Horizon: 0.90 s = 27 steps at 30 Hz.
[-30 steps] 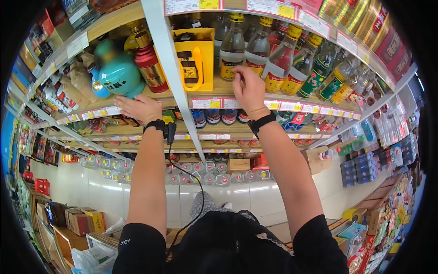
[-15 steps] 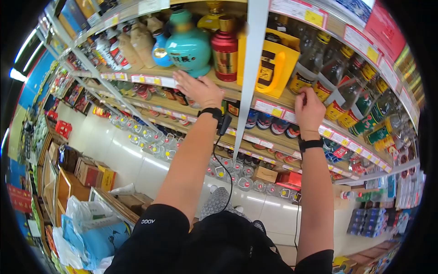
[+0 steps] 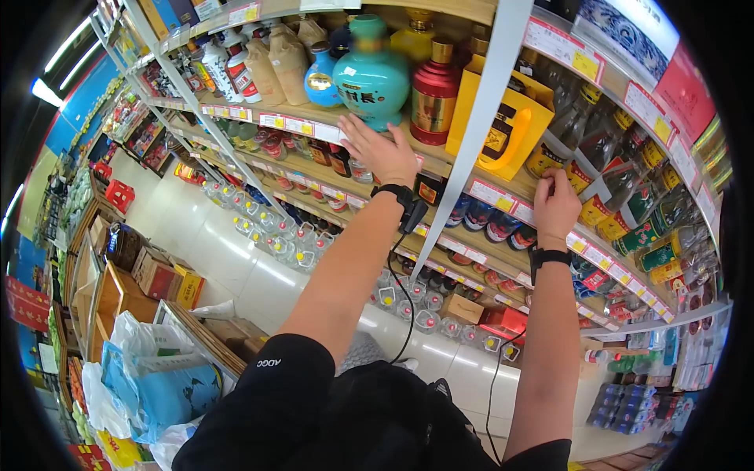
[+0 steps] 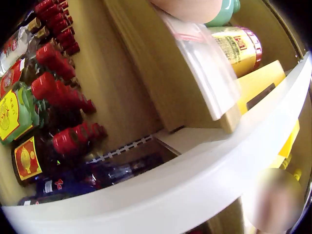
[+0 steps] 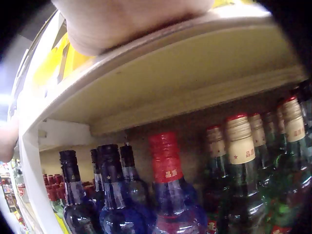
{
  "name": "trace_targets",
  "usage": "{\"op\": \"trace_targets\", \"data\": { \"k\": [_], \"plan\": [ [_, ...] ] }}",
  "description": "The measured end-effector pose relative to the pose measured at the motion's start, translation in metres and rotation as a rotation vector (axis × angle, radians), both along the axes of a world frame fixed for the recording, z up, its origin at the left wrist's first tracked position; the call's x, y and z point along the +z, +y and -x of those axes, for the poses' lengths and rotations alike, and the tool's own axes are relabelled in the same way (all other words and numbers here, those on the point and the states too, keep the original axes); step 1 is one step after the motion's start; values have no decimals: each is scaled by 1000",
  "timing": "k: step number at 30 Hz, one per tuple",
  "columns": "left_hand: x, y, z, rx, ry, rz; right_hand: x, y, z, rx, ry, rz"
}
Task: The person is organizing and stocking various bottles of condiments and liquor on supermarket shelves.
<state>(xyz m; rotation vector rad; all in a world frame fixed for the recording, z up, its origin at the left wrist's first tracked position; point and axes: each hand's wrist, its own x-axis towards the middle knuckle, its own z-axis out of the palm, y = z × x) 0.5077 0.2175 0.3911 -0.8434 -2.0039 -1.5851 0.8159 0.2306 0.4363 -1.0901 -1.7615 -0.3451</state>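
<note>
My left hand (image 3: pixel 382 151) lies with straight fingers at the shelf edge, just in front of a turquoise round bottle (image 3: pixel 371 82). A red bottle with a gold label (image 3: pixel 433 98) stands to its right. Loosely curled, my right hand (image 3: pixel 556 202) rests at the same shelf's front edge, beyond the white upright. Its fingertips are close to a clear bottle with a yellow label (image 3: pixel 544 157), and a yellow gift bag (image 3: pixel 506 118) stands to the left. Only part of the left hand (image 4: pixel 192 9) shows in the left wrist view. Neither hand holds anything.
A white shelf upright (image 3: pixel 475 133) stands between my hands. Blue bottles (image 5: pixel 122 209) and green bottles (image 5: pixel 241 180) fill the shelf below. Large clear jugs (image 3: pixel 302 247) line the floor, and a blue bag (image 3: pixel 169 392) sits at lower left. A cable (image 3: pixel 402 290) hangs from the left wrist.
The head view has turned left, so shelves and hands appear farther right. My left hand stays by the turquoise bottle, and my right hand stays at the shelf edge by the clear bottles.
</note>
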Motion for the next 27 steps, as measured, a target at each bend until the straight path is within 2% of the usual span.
{"op": "trace_targets", "data": {
  "k": [4, 6, 8, 11, 15, 16, 20, 23, 27],
  "plan": [
    [4, -23, 19, -89, 7, -22, 1, -3, 13, -36, -23, 18],
    [9, -37, 36, -264, -100, -98, 0, -2, 13, -38, -27, 38],
    [14, -46, 63, -258, -57, -158, -2, -2, 5, -52, -34, 2],
    [48, -46, 151, -215, 12, -169, 4, 0, 24, -71, -41, 22],
    [69, -41, 263, -173, 105, -148, -1, -3, 25, -98, -64, 41],
    [77, -39, 290, -166, 216, -124, 0, -3, 26, -109, -58, 51],
    [115, -37, 336, -112, 522, -114, -1, 1, 24, -160, -88, 87],
    [127, -28, 385, -160, 535, -77, -5, 6, 45, -170, -92, 69],
    [124, -14, 406, -180, 575, -30, -6, 7, 37, -184, -69, 61]
  ]
}}
